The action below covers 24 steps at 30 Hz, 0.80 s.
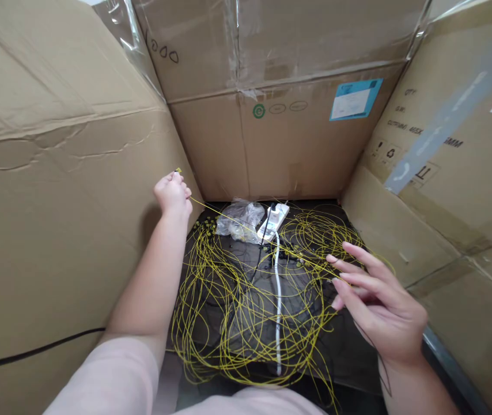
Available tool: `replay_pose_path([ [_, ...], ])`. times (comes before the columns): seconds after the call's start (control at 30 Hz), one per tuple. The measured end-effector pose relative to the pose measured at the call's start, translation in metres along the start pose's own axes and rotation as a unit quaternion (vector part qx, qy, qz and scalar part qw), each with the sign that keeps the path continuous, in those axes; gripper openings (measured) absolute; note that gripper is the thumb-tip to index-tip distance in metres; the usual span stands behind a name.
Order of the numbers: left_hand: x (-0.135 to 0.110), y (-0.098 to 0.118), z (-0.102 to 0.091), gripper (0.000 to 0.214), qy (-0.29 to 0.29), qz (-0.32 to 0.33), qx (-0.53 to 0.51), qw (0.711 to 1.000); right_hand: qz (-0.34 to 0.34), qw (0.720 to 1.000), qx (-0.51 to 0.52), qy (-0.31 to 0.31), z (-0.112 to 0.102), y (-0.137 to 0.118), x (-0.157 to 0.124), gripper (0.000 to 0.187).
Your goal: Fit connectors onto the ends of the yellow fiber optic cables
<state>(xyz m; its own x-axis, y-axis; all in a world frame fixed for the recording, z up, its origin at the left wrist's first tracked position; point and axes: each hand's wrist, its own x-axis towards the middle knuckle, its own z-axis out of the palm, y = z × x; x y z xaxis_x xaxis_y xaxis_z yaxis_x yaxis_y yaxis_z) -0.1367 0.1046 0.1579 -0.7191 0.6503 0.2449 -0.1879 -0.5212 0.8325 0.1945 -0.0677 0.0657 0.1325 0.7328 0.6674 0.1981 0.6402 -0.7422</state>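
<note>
My left hand [172, 193] is raised beside the left cardboard wall, its fingers closed round the end of a thin yellow wire [211, 208]. A small yellow tip pokes out above the fist. From there the wire runs taut down and right across the dark surface towards my right hand [378, 294]. That hand hovers over the right side with fingers spread, and the wire passes near its fingertips; whether it touches them I cannot tell. Below and between the hands lies a loose tangle of yellow wires [229, 323], with another coil [319, 230] at the back right.
A white power strip [274, 222] with a black plug sits at the back, its white cord [277, 300] running forward. Next to it lies a crumpled clear plastic bag [239, 219]. Small black pieces are scattered nearby. Cardboard boxes [289, 150] enclose the back and both sides.
</note>
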Motion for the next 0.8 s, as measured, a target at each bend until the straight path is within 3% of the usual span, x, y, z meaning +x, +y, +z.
replay_pose_path([
  [0.2,-0.002,0.0,0.006,0.014,0.006,-0.022,0.0,1.0,0.064,0.994,0.091,0.023,-0.012,0.002,-0.008,0.021],
  [0.37,0.007,0.009,0.006,0.012,0.01,0.037,0.002,0.999,0.13,0.988,0.071,0.031,-0.036,0.005,-0.01,0.016],
  [0.5,0.012,0.009,0.005,0.013,-0.001,0.051,0.024,0.998,0.216,0.971,0.059,-0.09,-0.044,0.018,-0.013,0.018],
  [0.63,0.014,-0.007,0.002,0.015,-0.011,0.064,0.079,0.995,0.302,0.924,0.017,-0.234,-0.029,0.029,-0.02,0.022],
  [0.7,0.016,-0.021,-0.003,0.012,-0.026,0.048,0.145,0.988,0.295,0.911,-0.018,-0.289,-0.019,0.032,-0.025,0.022],
  [0.8,0.019,-0.046,-0.013,0.005,-0.045,-0.005,0.224,0.973,0.193,0.908,-0.076,-0.364,-0.011,0.031,-0.031,0.022],
])
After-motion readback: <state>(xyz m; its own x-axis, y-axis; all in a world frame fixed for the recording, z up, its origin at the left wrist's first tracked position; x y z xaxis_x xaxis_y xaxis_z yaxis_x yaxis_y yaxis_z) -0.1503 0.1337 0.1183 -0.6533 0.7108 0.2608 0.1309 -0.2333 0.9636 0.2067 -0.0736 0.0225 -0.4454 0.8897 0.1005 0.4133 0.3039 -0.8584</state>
